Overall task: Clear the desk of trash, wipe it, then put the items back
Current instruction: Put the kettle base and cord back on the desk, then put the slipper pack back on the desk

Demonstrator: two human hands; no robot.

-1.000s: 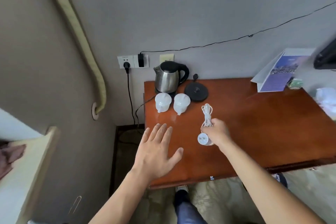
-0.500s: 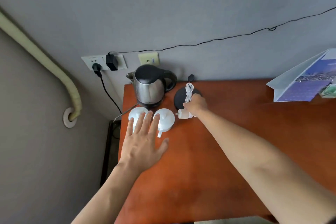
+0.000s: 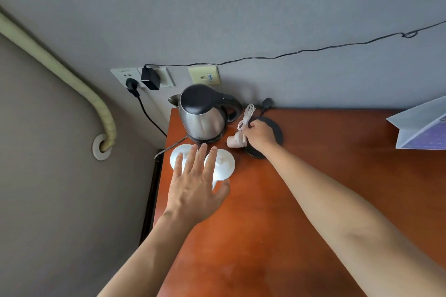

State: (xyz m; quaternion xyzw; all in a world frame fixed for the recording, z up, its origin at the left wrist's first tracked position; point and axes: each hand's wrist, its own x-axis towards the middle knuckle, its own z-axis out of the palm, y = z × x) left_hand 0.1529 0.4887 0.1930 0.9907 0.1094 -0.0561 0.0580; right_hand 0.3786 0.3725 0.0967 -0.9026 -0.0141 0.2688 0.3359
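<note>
The wall (image 3: 241, 12) is filling the upper half of the view, and a pale pipe (image 3: 72, 79) is running down it at the left into a round collar. The reddish-brown wooden surface (image 3: 277, 212) is standing against the wall and taking up the lower right.

A folded leaflet (image 3: 420, 125) is lying at the right edge of the surface, partly cut off by the frame. A steel kettle (image 3: 205, 116) with a black lid is sitting upright at the back left corner of the surface. Just to its right a flat black disc (image 3: 275, 132) is lying on the surface, partly covered by the right hand.

The left hand (image 3: 195, 188) is hovering palm down over two white cups (image 3: 224, 164) that are standing side by side in front of the kettle; its fingers (image 3: 196, 159) are straight and spread apart, and contact with the cups cannot be confirmed.

The right hand (image 3: 260, 137) is positioned over the black disc, its fingers curled and clamped on a white charger (image 3: 235, 141). The charger plug is pointing left beside the kettle base, and its bundled white cable (image 3: 247, 116) is looping up from the hand toward the wall.

On the wall above the kettle, a white socket plate (image 3: 120, 75) is carrying a black plug (image 3: 131, 84) and a black adapter (image 3: 150, 78). A thin black wire (image 3: 313, 50) is running from the adapter to the right along the wall.
</note>
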